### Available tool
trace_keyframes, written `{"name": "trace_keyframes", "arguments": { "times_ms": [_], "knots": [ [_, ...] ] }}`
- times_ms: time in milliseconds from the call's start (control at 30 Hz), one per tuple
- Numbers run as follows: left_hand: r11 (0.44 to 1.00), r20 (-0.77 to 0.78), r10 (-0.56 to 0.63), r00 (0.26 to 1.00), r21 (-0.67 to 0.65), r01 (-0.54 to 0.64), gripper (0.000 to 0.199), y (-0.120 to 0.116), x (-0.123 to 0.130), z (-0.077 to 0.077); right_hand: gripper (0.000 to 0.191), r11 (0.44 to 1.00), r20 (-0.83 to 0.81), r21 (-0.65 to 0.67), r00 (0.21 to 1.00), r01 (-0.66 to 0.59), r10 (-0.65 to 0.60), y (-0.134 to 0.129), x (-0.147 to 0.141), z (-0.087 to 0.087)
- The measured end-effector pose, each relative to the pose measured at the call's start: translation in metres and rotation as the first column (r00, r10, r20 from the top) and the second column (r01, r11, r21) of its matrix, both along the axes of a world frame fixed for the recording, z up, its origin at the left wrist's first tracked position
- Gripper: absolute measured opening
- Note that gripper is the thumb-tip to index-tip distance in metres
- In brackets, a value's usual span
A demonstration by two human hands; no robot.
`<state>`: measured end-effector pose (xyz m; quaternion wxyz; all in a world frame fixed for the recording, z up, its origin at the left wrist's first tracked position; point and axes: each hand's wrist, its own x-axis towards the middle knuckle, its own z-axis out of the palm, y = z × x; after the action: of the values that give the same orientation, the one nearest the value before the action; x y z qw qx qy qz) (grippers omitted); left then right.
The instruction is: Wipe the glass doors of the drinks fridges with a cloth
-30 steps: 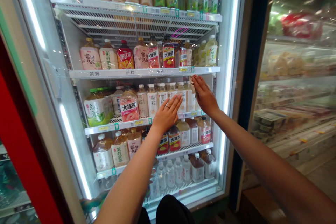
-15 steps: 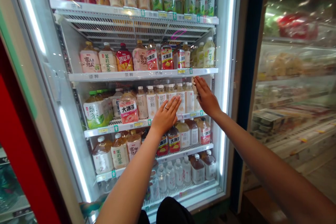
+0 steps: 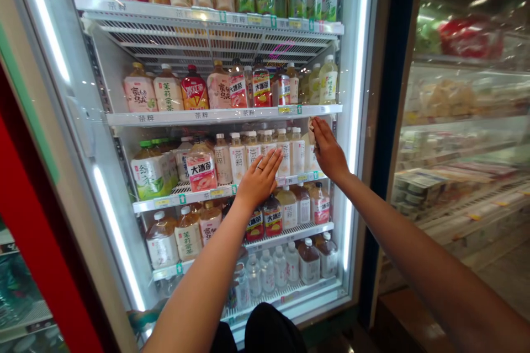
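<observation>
A lit drinks cooler with a glass door stands in front of me, bottles lined up on its white shelves (image 3: 223,116). My left hand (image 3: 260,179), a ring on one finger, lies flat against the glass before the row of white-labelled bottles (image 3: 237,159). Its fingers are extended and nothing shows in it. Farther right and higher, my right hand (image 3: 329,149) presses a pale cloth (image 3: 312,132) to the glass, just below the shelf edge. Part of the cloth is hidden behind the fingers.
Light strips (image 3: 118,237) run down both sides of the cooler. A red panel (image 3: 37,237) slants along the left. On the right, beyond a dark post (image 3: 391,121), is another display with packaged goods (image 3: 418,185). My dark-clothed knee (image 3: 271,331) shows at the bottom.
My right hand and the cloth have shifted slightly right on the glass. My left hand stays nearly in place. The whole view has moved a little.
</observation>
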<state>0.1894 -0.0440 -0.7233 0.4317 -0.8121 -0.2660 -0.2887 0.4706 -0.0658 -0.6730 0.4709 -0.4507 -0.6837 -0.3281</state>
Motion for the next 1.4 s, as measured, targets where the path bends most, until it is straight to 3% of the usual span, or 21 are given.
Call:
{"name": "trace_keyframes", "arguments": {
  "times_ms": [167, 300, 433, 600, 733, 867, 1167, 1400],
  "knots": [
    [1.000, 0.007, -0.001, 1.000, -0.008, 0.001, 0.084, 0.000, 0.000, 0.001, 0.098, 1.000, -0.031, 0.014, 1.000, -0.006, 0.007, 0.001, -0.002, -0.013],
    [1.000, 0.003, 0.008, 1.000, -0.009, -0.008, 0.089, -0.004, -0.001, 0.003, 0.094, 0.999, 0.019, -0.020, 0.999, -0.029, 0.030, -0.001, 0.002, -0.003],
    [0.999, -0.062, -0.032, 0.998, 0.034, 0.034, 0.080, -0.014, 0.004, 0.005, 0.091, 0.999, 0.030, -0.032, 0.999, -0.017, 0.018, -0.002, 0.010, 0.005],
    [0.996, -0.169, -0.071, 0.983, 0.037, 0.079, 0.078, -0.021, 0.027, 0.013, 0.090, 1.000, 0.043, -0.021, 0.999, -0.002, 0.003, -0.002, 0.013, -0.002],
    [0.998, -0.211, -0.059, 0.976, 0.014, 0.063, 0.078, -0.014, 0.049, 0.024, 0.090, 0.999, 0.063, -0.037, 0.998, 0.005, -0.003, 0.000, 0.020, 0.002],
    [0.998, -0.237, -0.058, 0.970, -0.008, 0.058, 0.077, -0.005, 0.062, 0.030, 0.096, 1.000, -0.019, 0.008, 0.999, 0.031, -0.030, 0.005, 0.027, 0.006],
    [0.998, -0.229, -0.055, 0.972, -0.021, 0.051, 0.071, -0.006, 0.066, 0.026, 0.091, 1.000, 0.012, -0.020, 1.000, -0.010, 0.010, 0.004, 0.028, 0.002],
    [0.998, -0.225, -0.066, 0.972, -0.031, 0.061, 0.070, -0.003, 0.067, 0.023, 0.099, 1.000, -0.080, 0.022, 0.997, 0.005, -0.004, 0.006, 0.037, -0.007]
  ]
}}
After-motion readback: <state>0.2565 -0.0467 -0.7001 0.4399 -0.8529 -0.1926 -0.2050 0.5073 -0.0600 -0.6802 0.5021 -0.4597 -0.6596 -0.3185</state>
